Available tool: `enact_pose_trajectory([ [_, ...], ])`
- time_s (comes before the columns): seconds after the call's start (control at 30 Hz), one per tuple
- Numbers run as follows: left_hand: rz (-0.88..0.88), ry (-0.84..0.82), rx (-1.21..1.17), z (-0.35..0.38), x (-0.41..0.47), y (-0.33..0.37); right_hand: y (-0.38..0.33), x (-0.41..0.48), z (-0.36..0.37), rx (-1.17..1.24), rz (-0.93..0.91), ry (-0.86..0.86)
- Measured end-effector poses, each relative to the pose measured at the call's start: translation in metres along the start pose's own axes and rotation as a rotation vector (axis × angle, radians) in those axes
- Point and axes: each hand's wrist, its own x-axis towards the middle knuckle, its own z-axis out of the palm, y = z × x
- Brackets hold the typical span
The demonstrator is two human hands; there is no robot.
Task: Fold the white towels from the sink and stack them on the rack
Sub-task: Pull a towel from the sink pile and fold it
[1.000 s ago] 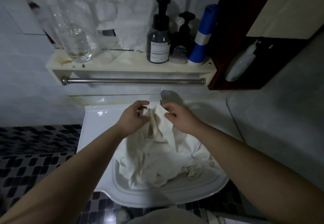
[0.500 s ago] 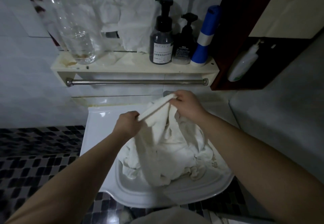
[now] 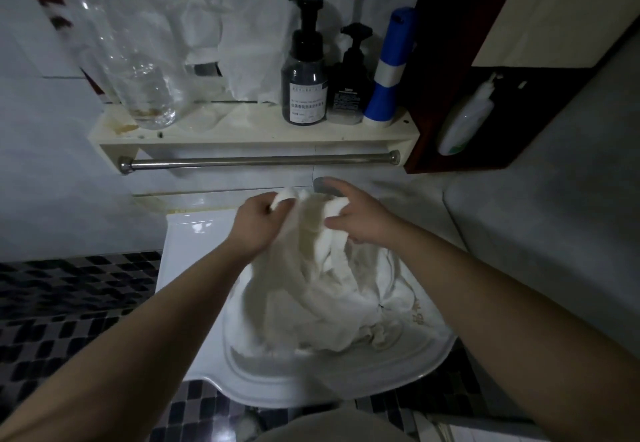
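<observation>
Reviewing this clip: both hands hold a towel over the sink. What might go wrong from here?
1. The left hand and right hand grip one towel tangled with the pile; lifting may drag others over the sink rim onto the floor.
2. The rack holds pump bottles and a clear bottle; stacking there could topple them.
3. Brown stains at its left end might soil a towel.

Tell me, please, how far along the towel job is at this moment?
Done: nothing visible; no folded towel lies on the rack, which carries pump bottles. In hand: the left hand and the right hand each pinch the top edge of one white towel, raised over the sink. Left: fold it, stack it, then handle the crumpled cloth under it in the basin.
</observation>
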Motion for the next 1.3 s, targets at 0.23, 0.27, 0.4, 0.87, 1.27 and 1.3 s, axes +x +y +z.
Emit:
enact_pose_trajectory([
  [0.23,0.403,-0.109,0.499,0.008,0.003,0.023,-0.014,0.007,0.003,-0.344,-0.109,0.191],
  [0.27,0.339,-0.143,0.599,0.005,0.004,0.015,-0.009,0.008,-0.004,-0.346,-0.068,0.235],
  [0.4,0.007,-0.150,0.621,-0.014,-0.004,-0.020,0.011,0.017,-0.032,-0.314,0.105,0.436],
  [0.87,-0.003,-0.401,-0.366,-0.009,-0.019,0.041,0.009,-0.002,-0.009,0.347,0.135,0.258],
  [1.27,0.579,-0.247,0.041,0.034,-0.022,0.052,0.012,-0.059,0.005,0.742,0.101,0.320],
  [1.3,0.578,-0.235,0.019,0.036,-0.022,0.051,0.013,-0.061,0.006,0.763,0.103,0.325],
])
